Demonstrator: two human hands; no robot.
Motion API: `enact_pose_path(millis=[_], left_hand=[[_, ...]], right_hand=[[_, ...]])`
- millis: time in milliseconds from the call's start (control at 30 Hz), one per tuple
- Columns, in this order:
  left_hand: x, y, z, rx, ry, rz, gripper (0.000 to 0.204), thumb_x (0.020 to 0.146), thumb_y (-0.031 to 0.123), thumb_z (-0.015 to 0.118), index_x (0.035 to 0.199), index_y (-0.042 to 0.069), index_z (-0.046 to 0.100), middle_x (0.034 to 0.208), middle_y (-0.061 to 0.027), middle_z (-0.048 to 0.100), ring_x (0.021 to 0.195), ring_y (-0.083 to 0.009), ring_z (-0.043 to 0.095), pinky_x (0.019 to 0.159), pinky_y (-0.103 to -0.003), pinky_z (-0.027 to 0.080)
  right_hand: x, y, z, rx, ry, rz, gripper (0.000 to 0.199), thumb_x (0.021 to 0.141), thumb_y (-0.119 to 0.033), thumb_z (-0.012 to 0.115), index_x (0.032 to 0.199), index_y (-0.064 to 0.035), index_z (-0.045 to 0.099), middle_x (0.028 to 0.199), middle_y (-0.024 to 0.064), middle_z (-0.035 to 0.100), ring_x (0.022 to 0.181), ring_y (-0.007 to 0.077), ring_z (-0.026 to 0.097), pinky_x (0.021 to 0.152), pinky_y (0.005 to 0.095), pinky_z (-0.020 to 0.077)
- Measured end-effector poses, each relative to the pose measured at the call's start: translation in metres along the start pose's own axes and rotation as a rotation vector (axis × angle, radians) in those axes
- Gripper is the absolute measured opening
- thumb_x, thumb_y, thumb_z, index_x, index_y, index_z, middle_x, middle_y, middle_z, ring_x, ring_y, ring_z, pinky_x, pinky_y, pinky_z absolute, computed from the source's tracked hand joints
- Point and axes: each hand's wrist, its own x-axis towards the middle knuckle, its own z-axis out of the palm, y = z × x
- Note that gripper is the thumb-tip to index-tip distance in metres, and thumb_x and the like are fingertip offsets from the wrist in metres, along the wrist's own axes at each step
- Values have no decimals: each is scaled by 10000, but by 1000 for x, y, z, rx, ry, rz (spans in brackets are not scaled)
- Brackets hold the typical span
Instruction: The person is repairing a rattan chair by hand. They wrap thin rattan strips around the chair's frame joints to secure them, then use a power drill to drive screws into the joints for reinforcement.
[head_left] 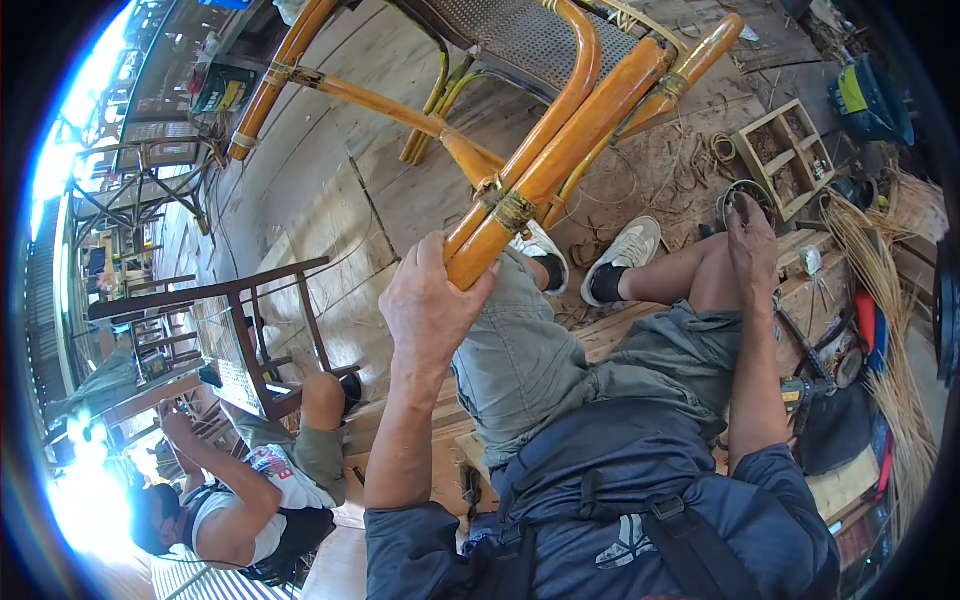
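Overhead, a large rattan chair frame of glossy orange cane is lying tipped across the plank floor, its woven seat panel facing up toward the top of the view and its bundled legs running down toward the person's lap. Below it, the person is sitting with both knees bent, wearing grey shorts, a dark blue shirt and white sneakers. To the left, another person is sitting on the floor beside a dark wooden chair frame. On the right, a bundle of pale rattan strands is lying next to a small wooden crate and a cordless drill.

The left hand is wrapping its grip around the end of the two bound cane legs, fingers closed tight on the chair frame, just below the woven binding. The right hand is resting on the right knee, its fingers curled together around a thin loop of cane; how firmly they are holding it is hard to tell.
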Motion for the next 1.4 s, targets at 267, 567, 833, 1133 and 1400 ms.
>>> enact_pose_path(millis=[267,567,833,1133,1400], left_hand=[[-1,1,1,9,1,-4,453,663,338,783,962,61,585,859,-119,638,790,-306,637,678,-400,505],[-1,2,1,-23,-17,-52,492,668,346,785,1008,49,590,873,-132,641,814,-312,639,703,-405,502],[1,1,1,-60,-86,-89,535,690,381,776,1053,39,582,885,-150,651,822,-334,640,716,-420,493],[2,0,4,23,-123,-129,545,697,420,752,1061,51,584,899,-155,658,840,-333,645,737,-414,492],[3,-8,7,-93,-118,-105,570,701,439,754,1066,38,579,924,-162,648,869,-336,633,744,-419,486]], right_hand=[[0,0,0,0,-29,30,401,934,-276,514,1245,-23,539,1195,212,595,1127,369,556,942,386,437],[-10,-51,-4,269,-29,31,308,918,-195,558,1183,-41,593,1100,170,646,1015,293,627,895,336,471],[-66,-181,43,877,-152,-598,332,814,-53,672,1137,-87,604,1002,122,638,894,289,634,778,349,520],[-75,-172,75,819,-167,-540,223,830,-124,678,1021,-50,590,870,143,613,816,324,615,723,386,494],[-71,-181,103,966,-236,-351,194,875,-88,641,1056,-27,607,868,114,635,779,203,630,691,313,497]])
